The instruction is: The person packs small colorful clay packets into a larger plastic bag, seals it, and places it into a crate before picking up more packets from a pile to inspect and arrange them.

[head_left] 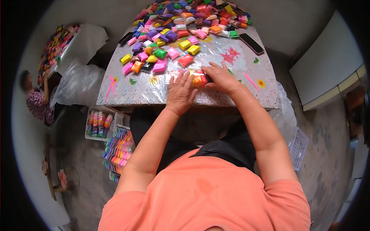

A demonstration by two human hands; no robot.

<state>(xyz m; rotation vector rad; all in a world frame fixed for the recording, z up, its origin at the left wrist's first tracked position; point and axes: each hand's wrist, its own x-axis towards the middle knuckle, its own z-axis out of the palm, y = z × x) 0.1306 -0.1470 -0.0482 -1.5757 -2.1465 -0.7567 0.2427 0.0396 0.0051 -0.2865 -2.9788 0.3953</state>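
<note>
My left hand (180, 92) lies flat on the near part of the table (146, 90), fingers spread, pressing on a row of small packets inside a clear wrapper (172, 74). Beside it, my right hand (220, 78) rests over the row's other end, fingers touching an orange-red packet (199, 80). A red packet (185, 60) lies just beyond both hands. Farther back sits a big heap of small colourful packets (185, 19).
A dark phone (251, 43) lies at the table's right, another dark one (125, 37) at the left edge. White baskets of packed colourful rows (99, 124) stand on the floor left of my legs, an empty basket (297, 148) at the right. Another person (36, 100) sits far left.
</note>
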